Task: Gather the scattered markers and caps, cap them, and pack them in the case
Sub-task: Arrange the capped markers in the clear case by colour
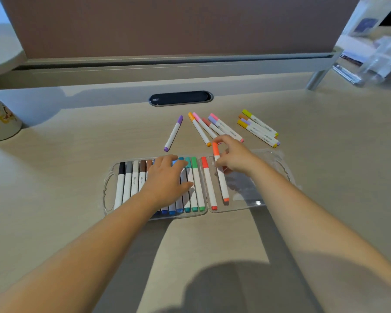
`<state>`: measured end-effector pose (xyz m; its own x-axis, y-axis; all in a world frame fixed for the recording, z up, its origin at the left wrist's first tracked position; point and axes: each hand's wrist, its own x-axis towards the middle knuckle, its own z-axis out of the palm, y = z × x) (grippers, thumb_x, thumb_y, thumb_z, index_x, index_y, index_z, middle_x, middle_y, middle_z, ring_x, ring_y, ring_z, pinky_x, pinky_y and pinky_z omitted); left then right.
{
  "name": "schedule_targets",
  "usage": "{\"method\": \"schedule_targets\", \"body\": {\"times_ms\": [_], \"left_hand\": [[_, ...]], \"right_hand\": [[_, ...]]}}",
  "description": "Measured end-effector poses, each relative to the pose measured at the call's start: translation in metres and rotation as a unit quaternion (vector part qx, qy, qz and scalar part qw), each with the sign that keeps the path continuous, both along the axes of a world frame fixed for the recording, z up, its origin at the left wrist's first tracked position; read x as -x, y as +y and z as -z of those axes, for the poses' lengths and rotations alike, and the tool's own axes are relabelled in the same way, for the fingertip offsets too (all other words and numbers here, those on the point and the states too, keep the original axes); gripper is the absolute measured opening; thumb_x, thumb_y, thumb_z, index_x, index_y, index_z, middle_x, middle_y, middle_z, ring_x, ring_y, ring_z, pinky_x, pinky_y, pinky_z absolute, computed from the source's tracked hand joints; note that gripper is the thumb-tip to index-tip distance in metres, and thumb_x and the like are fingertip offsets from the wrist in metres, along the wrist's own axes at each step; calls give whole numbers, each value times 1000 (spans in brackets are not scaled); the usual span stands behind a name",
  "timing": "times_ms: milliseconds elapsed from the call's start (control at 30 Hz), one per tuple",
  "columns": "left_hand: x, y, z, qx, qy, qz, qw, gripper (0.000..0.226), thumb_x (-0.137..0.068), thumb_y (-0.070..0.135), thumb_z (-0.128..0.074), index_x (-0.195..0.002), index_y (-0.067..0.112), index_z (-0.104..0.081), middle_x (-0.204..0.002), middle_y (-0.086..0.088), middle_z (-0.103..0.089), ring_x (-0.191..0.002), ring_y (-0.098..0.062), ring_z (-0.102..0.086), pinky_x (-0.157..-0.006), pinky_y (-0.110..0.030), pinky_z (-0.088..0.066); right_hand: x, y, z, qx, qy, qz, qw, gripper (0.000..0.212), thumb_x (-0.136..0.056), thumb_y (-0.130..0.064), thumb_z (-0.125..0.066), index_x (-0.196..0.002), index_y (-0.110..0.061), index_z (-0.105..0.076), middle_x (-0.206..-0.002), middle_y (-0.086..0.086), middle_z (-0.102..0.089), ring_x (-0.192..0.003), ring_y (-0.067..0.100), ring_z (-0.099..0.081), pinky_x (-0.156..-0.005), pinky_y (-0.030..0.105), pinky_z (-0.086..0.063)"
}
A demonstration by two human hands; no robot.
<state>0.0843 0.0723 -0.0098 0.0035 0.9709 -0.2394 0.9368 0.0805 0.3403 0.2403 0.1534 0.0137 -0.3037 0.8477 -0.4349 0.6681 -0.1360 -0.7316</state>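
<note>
- Clear plastic case point(266, 201) lies open on the desk point(77, 177), both halves flat, hinge running down the middle.
- Left half holds a row of capped markers point(128, 184) side by side: black, grey, browns, blues, teals, green (some hidden under the hand).
- Left hand point(167, 179) rests flat on that row, fingers straight and spread, palm down, gripping nothing.
- Right hand point(233, 158) pinches an orange-red marker point(221, 179) near its cap, fingers curled round it; the marker slants over the right half, lower end at the case floor.
- A red marker point(209, 184) lies just beside it in the right half, next to the hinge.
- Loose on the desk beyond the case: a purple marker point(173, 133) alone, a fan of orange, pink, red and lilac markers point(203, 129), and a separate yellow and orange bunch point(259, 127) further right.
- A cup point(0, 123) stands at the far left edge.
</note>
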Motion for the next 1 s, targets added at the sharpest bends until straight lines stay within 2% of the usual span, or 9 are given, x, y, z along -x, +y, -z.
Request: {"method": "schedule_targets", "body": {"times_ms": [100,233,267,400,567,700,767,900,1000], "left_hand": [[3,-3,-2,0,4,9,1000,56,-90,40,-51,-140,24,-33,-150,-3,-25,-139,-24,-18,-114,-40,-17],[5,0,-1,-6,7,11,1000,56,-91,40,-50,-141,24,-32,-150,-3,-25,-139,-24,-18,-114,-40,-18],[4,2,0,-9,5,9,1000,56,-91,40,-50,-141,24,-31,-150,-3,-25,-139,-24,-18,-114,-40,-18],[-8,12,4,-13,-13,1,1000,59,-90,41,-50,-143,28,-28,-151,-3,-24,-141,-23,-16,-114,-40,-19],[-39,25,15,24,25,32,999,72,-85,56,-49,-145,36,-17,-157,-3,-7,-145,-27,0,-117,-45,-8],[-45,30,26,46,66,37,996,77,-82,64,-46,-146,41,-8,-158,-1,3,-145,-28,8,-117,-45,1],[-43,30,28,44,76,29,996,78,-81,66,-44,-145,43,-7,-158,2,3,-145,-27,7,-117,-45,1],[-46,34,34,38,87,-6,995,82,-74,78,-31,-145,45,-5,-157,3,2,-144,-26,7,-117,-45,1],[-54,40,36,36,94,-33,994,74,-82,69,-37,-144,45,-6,-157,3,2,-144,-27,8,-116,-45,2]], "right_hand": [[2,-7,9,-10,-10,14,1000,58,-84,6,-56,-134,-18,-40,-87,3,-50,-83,19,-55,-68,26,-51],[4,-8,16,-34,-54,4,998,56,-88,0,-56,-139,-14,-40,-123,13,-54,-113,26,-54,-92,33,-47],[3,-6,17,-39,-51,8,998,56,-88,1,-56,-139,-13,-40,-123,14,-56,-113,25,-55,-93,33,-47],[-7,9,20,-50,-2,34,998,47,-90,8,-46,-135,-9,-47,-82,7,-55,-80,24,-58,-89,39,-54],[-23,36,24,-108,-5,57,992,31,-92,5,-40,-110,-7,-63,-97,7,-57,-100,32,-64,-90,42,-53],[-32,55,32,-106,-11,52,993,27,-92,-1,-44,-111,-7,-62,-110,12,-62,-106,30,-61,-94,44,-51],[-34,62,35,-100,-4,52,994,26,-92,-2,-44,-111,-8,-61,-110,12,-62,-104,30,-61,-93,43,-51],[-34,78,38,-123,-14,28,992,23,-92,-4,-47,-108,-9,-62,-99,4,-59,-93,22,-58,-82,30,-48],[-33,87,41,-133,-20,15,991,20,-89,-1,-47,-99,-8,-63,-89,2,-59,-90,25,-59,-84,36,-51]]}}
